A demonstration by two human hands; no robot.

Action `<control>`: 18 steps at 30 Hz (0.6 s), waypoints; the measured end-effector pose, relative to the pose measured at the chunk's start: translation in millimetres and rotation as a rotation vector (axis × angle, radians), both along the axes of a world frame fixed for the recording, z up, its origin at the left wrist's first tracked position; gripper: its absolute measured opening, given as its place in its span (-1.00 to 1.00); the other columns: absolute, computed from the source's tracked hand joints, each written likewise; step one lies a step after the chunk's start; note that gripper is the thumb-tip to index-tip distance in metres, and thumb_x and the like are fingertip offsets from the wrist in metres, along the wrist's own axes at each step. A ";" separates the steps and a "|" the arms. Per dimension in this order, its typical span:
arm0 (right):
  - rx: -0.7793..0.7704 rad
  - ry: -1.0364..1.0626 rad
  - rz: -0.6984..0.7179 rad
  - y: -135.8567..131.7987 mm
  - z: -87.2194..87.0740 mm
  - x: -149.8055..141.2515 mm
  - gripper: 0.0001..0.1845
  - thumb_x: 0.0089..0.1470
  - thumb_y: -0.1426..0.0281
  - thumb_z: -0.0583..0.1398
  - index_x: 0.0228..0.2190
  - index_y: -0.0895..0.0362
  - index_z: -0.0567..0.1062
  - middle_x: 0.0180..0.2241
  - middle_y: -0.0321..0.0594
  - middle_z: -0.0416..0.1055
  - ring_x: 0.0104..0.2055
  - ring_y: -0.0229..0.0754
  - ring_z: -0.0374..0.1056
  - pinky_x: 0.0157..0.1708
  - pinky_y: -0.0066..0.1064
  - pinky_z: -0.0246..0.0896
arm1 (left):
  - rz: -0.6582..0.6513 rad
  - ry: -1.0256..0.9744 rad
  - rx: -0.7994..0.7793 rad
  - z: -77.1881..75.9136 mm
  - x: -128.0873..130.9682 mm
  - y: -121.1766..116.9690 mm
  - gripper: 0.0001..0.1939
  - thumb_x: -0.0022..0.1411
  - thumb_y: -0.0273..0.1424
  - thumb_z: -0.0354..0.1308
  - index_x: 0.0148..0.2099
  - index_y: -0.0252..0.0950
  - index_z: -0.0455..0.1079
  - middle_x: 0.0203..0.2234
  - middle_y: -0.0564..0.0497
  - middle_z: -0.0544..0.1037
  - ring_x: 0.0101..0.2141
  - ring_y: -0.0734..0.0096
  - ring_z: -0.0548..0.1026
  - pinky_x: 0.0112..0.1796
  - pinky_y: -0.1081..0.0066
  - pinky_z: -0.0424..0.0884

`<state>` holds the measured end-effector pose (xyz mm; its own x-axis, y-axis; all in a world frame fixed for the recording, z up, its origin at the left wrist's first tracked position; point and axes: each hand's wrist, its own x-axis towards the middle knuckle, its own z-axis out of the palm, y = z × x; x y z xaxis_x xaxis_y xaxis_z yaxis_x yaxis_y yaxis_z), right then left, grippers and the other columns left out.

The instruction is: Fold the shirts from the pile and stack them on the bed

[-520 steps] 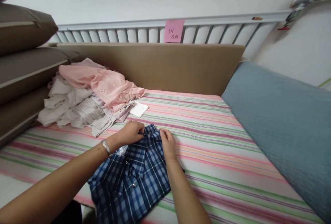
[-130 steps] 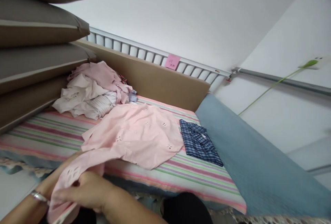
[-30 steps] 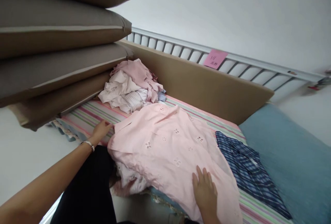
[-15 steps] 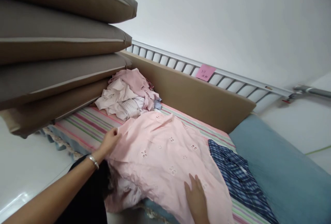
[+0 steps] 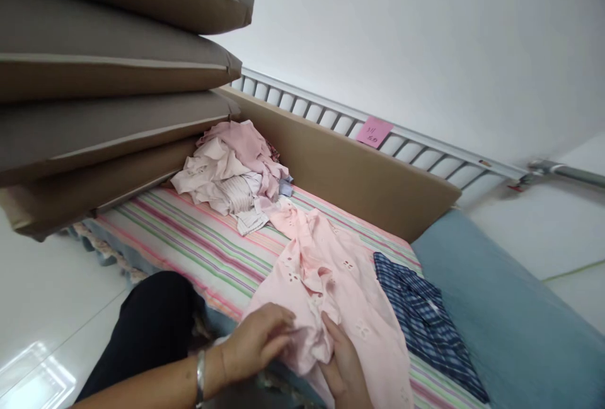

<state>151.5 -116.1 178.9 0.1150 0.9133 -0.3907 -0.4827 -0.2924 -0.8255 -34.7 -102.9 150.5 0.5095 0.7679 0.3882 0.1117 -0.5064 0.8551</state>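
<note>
A light pink cloth garment with cut-out flower holes (image 5: pixel 366 289) lies bunched over the bed's near edge; its exact kind cannot be made out. My left hand (image 5: pixel 262 339), a silver bracelet at its wrist, is closed on a gathered fold at its near left side. My right hand (image 5: pixel 344 365) grips the same bunched part from the right, thumb on top. Right of it lies a folded dark blue plaid garment (image 5: pixel 430 317). Beyond its far end sits a heap of pink and white clothes (image 5: pixel 231 166).
Striped bedding (image 5: pixel 198 239) covers the mattress. Large grey-brown cushions (image 5: pixel 118 119) are stacked at the left. A brown board (image 5: pixel 345 169) leans against the white rail (image 5: pixel 326 106), which carries a pink note (image 5: pixel 374 132). Blue-green fabric (image 5: pixel 510 308) lies at right.
The pink garment's left side has been pulled over to the right and gathered, baring striped bedding. My left hand has moved right and nearer, close to my right hand, which now grips the cloth.
</note>
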 end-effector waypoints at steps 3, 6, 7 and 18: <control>-0.072 -0.014 -0.025 -15.7 8.4 26.2 -0.48 -0.19 0.19 0.32 -0.16 0.17 0.46 -0.30 -0.16 0.54 -0.17 -0.03 0.45 -0.16 -0.24 0.36 | 0.197 0.045 -0.141 -15.3 -13.8 16.1 -0.79 0.25 -0.32 0.00 -0.08 -0.21 0.33 -0.18 -0.09 0.49 -0.16 0.31 0.44 -0.11 0.31 0.36; -0.175 -0.139 -0.112 -32.2 13.1 48.9 -0.31 -0.26 0.14 0.35 -0.05 0.13 0.41 -0.31 -0.16 0.55 -0.16 0.01 0.45 -0.16 -0.18 0.36 | 0.276 0.115 -0.142 -20.0 -17.2 34.0 -0.73 0.25 -0.30 0.00 -0.03 -0.21 0.33 -0.16 -0.09 0.49 -0.14 0.29 0.44 -0.10 0.27 0.37; -0.207 -0.180 -0.135 -37.3 12.8 54.8 -0.27 -0.30 0.13 0.37 -0.05 0.13 0.41 -0.32 -0.15 0.55 -0.17 0.03 0.45 -0.16 -0.16 0.36 | 0.287 0.142 -0.118 -19.2 -16.3 40.5 -0.70 0.23 -0.32 0.01 0.00 -0.21 0.32 -0.13 -0.10 0.48 -0.11 0.27 0.43 -0.08 0.25 0.37; -0.052 -0.436 -0.034 -87.3 -4.9 65.6 -0.35 -0.35 0.08 0.36 -0.19 0.18 0.54 -0.24 -0.05 0.53 -0.05 0.15 0.36 0.01 -0.09 0.20 | 0.237 0.565 0.318 25.5 47.2 131.0 -0.32 0.04 -0.69 -0.01 0.23 -0.28 0.12 0.21 -0.21 0.17 0.16 0.12 0.20 0.11 0.14 0.19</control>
<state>217.1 -203.5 174.0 0.3090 0.8865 -0.3444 -0.1023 -0.3291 -0.9388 12.6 28.1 176.0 0.5323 0.7766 0.3369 0.6355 -0.6295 0.4471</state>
